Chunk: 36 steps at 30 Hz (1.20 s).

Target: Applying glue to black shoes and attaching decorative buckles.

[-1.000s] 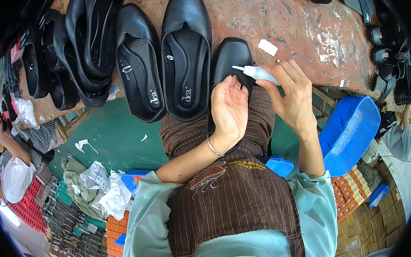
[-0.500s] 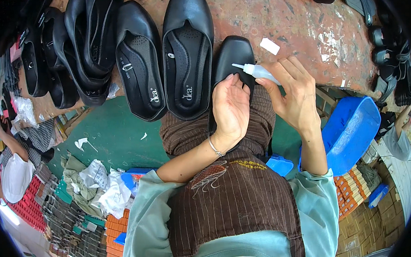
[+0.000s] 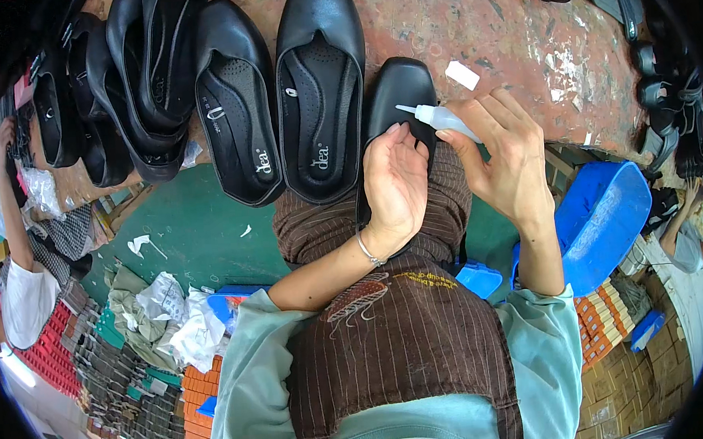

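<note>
Head view: my left hand (image 3: 395, 186) is closed around the side of a black shoe (image 3: 397, 104), fingers curled over its rim, holding it at the near edge of the surface (image 3: 518, 40) above my lap. My right hand (image 3: 507, 162) grips a small white squeeze bottle (image 3: 440, 119) between thumb and fingers, its thin nozzle pointing left toward the shoe's opening; the tip sits just beside my left fingertips, and I cannot tell whether it touches the shoe. The two hands are near each other but not touching. To the left of the held shoe, a row of black flat shoes (image 3: 319, 85) lies on the worn reddish surface, soles down, openings up. A small white scrap (image 3: 462, 75) lies on the surface just above the bottle. A blue plastic tub (image 3: 601, 220) stands to my right, below the surface. Another person's arm (image 3: 8, 192) shows at the far left edge.
</note>
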### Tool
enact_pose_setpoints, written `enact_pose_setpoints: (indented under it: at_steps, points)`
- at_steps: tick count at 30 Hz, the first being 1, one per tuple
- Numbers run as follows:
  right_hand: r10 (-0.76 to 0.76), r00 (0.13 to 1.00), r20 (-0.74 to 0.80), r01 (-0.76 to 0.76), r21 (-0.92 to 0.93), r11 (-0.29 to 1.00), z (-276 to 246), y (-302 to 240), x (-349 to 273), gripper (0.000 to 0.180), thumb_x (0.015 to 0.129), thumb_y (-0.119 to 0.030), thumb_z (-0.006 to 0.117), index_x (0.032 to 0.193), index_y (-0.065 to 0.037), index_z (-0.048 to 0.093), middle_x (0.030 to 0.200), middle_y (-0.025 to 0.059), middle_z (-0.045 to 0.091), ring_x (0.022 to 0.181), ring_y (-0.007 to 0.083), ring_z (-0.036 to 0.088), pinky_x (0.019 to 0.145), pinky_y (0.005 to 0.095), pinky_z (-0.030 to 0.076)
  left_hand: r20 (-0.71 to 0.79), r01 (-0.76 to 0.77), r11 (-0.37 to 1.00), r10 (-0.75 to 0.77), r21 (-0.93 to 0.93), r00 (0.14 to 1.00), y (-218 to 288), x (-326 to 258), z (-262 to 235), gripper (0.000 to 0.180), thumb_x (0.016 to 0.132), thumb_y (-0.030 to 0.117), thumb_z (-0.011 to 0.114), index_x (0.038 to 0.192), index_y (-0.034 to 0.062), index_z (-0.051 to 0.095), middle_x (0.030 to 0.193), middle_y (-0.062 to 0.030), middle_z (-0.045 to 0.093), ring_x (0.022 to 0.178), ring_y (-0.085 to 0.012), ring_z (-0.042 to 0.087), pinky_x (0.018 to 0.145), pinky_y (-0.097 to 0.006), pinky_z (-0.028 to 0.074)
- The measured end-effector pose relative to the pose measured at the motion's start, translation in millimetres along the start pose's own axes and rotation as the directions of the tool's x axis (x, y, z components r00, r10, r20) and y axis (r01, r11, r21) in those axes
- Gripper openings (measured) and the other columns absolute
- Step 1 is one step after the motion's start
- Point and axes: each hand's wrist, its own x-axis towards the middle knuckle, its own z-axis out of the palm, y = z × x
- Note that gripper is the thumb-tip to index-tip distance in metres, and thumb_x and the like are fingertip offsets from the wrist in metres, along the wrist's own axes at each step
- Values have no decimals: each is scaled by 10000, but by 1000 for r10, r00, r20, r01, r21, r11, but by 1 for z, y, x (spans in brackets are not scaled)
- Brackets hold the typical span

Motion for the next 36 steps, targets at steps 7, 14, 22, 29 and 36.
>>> enact_pose_setpoints:
  at_steps: [7,14,22,29,36]
  points:
    - [5,1000,6,-5,18,1000,-2,1,-3,140,750,-105,696,806,-33,591,743,89,563,695,276,536,587,375,465,-18,0,1000,-1,-18,1000,0,-1,-4,222,909,228,496,976,26,561,1055,-73,583,1082,-199,503,1013,-347,340]
    - [2,1000,4,-2,46,999,1,-1,1,127,748,-84,688,812,-32,591,751,98,573,704,284,544,596,380,467,-14,22,999,-22,24,1000,3,0,2,194,917,204,481,985,36,551,1075,-57,561,1090,-177,486,1007,-334,333]
    - [17,999,31,-18,33,999,-4,1,-1,134,749,-86,691,825,-24,600,740,101,573,702,287,544,594,386,464,67,15,1000,-15,3,998,2,0,-6,173,927,175,474,985,37,561,1097,-57,566,1097,-164,499,1013,-330,341]
    - [73,997,32,-74,41,996,-8,8,-11,211,736,-94,718,907,4,643,802,129,616,688,296,536,614,376,443,9,13,1000,-13,2,1000,4,-1,5,187,919,189,484,980,29,560,1063,-63,587,1075,-177,516,996,-327,357]
    - [346,935,-72,-268,493,828,-4,45,-20,193,812,-96,697,971,12,678,883,74,661,811,163,608,751,299,471,72,105,983,-95,-149,993,6,0,-15,130,918,141,497,972,57,580,1026,-32,607,1016,-141,548,924,-296,417]
